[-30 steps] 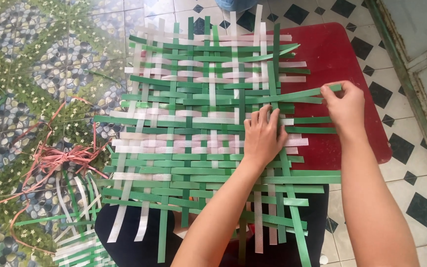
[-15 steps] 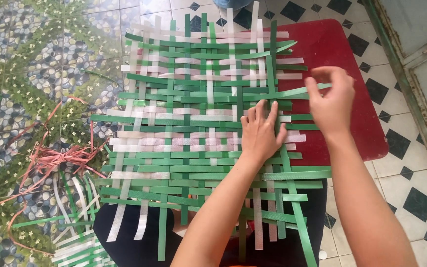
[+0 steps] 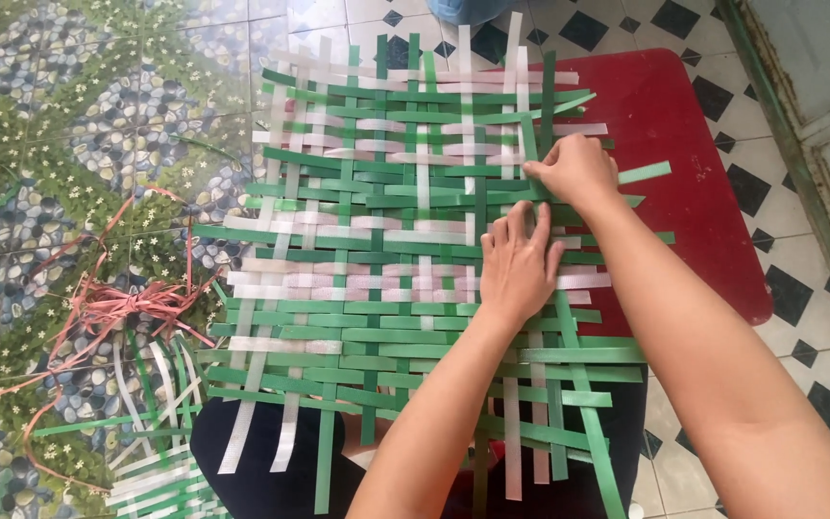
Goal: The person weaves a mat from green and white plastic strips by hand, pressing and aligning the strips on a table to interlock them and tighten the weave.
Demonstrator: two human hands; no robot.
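Note:
A woven mat [image 3: 377, 240] of green and white strips lies on the floor, partly over a red board [image 3: 674, 144]. My left hand [image 3: 518, 264] presses flat on the weave right of its middle, fingers together. Just above it, my right hand [image 3: 578, 171] pinches a green strip [image 3: 540, 144] that runs upward through the weave. Loose strip ends stick out on every side of the mat.
A tangle of pink cord [image 3: 117, 308] lies left of the mat, with spare green and white strips [image 3: 151, 423] below it. Pebble-pattern flooring is on the left, black-and-white tiles on the right. A grey door frame [image 3: 818, 163] runs along the right edge.
My right hand has moved left from the mat's right edge onto the weave and taken hold of a green strip. My left hand has stayed pressed in place.

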